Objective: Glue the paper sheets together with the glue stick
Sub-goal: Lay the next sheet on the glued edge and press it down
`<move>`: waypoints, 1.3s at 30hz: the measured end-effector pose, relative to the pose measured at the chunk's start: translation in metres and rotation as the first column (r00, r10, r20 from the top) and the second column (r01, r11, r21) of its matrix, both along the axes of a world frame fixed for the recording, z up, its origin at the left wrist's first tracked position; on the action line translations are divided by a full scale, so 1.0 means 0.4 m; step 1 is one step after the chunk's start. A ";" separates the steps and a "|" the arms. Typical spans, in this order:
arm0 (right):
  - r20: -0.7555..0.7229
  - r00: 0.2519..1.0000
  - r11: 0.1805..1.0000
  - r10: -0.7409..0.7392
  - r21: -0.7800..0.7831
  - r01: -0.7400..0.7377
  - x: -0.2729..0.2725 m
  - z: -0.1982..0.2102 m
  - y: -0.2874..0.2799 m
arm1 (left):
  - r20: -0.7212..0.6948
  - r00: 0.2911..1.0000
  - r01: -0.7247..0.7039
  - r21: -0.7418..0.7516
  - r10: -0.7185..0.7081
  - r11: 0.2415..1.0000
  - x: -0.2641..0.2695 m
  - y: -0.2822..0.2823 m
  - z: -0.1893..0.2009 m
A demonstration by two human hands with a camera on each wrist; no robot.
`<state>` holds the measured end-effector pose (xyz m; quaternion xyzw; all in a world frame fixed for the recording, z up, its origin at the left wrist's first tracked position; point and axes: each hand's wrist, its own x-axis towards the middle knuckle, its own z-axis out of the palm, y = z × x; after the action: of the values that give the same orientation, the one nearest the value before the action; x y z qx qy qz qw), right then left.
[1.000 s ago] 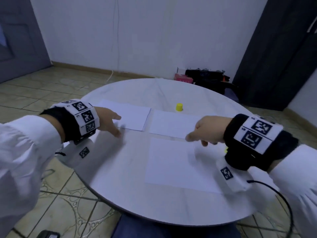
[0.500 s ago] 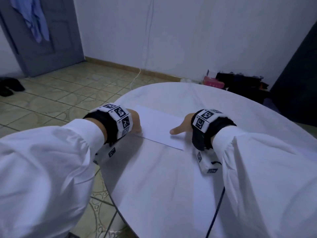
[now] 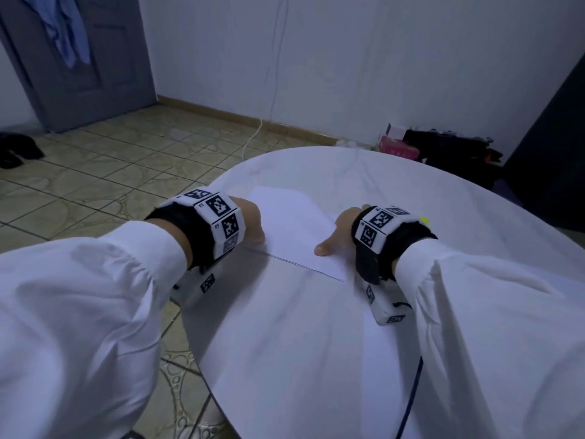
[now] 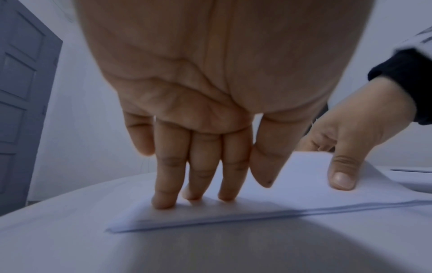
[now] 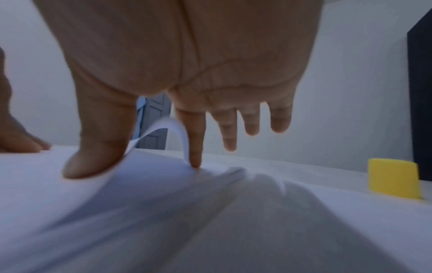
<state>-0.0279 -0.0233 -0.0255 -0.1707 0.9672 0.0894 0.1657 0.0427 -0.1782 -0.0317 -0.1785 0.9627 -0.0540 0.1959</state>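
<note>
Pressing flat, the left hand [image 4: 198, 114] pins the paper sheet's [image 3: 291, 223] near corner with straight fingers, where a second ago it only hovered; the right hand [image 5: 187, 77] now buckles the opposite edge between thumb and forefinger, likely lifting it; the yellow glue cap [image 5: 394, 178] stands apart, the glue stick unseen

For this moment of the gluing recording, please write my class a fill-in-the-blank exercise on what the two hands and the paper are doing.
1. The left hand presses its straight fingers on the paper sheet's near ____.
2. The right hand's thumb and ____ finger bow up a strip of paper.
3. The small cap beside the right hand is ____.
4. The table top is ____ in shape.

Missing words: corner; index; yellow; round
</note>
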 end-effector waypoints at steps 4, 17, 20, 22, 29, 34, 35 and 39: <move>0.075 0.992 0.953 -0.099 -0.281 0.116 0.023 -0.004 -0.012 | -0.001 1.000 0.025 0.034 -0.025 0.999 -0.001 -0.002 -0.013; 0.394 0.908 0.191 -0.145 -0.889 0.416 0.205 0.087 0.187 | -0.290 0.793 0.000 0.880 0.536 0.476 0.125 -0.027 0.062; 0.420 0.892 0.131 -0.165 -0.887 0.442 0.243 0.095 0.308 | -0.107 0.834 0.047 0.991 0.541 0.124 0.156 0.025 0.074; 0.434 0.881 0.103 -0.188 -0.883 0.457 0.268 0.089 0.396 | -0.132 0.870 0.089 0.990 0.476 0.111 0.175 0.084 0.078; 0.477 0.836 0.194 -0.270 -0.824 0.533 0.385 0.037 0.661 | -0.193 0.962 0.127 0.943 0.193 0.306 0.238 0.295 0.041; 0.426 0.835 0.537 -0.348 -0.640 0.550 0.403 -0.005 0.728 | -0.135 0.991 0.114 0.850 0.004 0.514 0.248 0.370 0.000; 0.417 0.841 0.588 -0.343 -0.603 0.539 0.404 -0.008 0.727 | -0.127 0.992 0.121 0.824 -0.028 0.554 0.248 0.379 -0.006; 0.395 0.843 0.677 -0.365 -0.509 0.531 0.393 -0.018 0.714 | -0.100 0.987 0.158 0.741 -0.127 0.652 0.251 0.399 -0.026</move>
<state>0.1293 0.2621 -0.0326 0.0202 0.9252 -0.2886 0.2456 0.1431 -0.0186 -0.0423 -0.0076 0.9148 0.3332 0.2281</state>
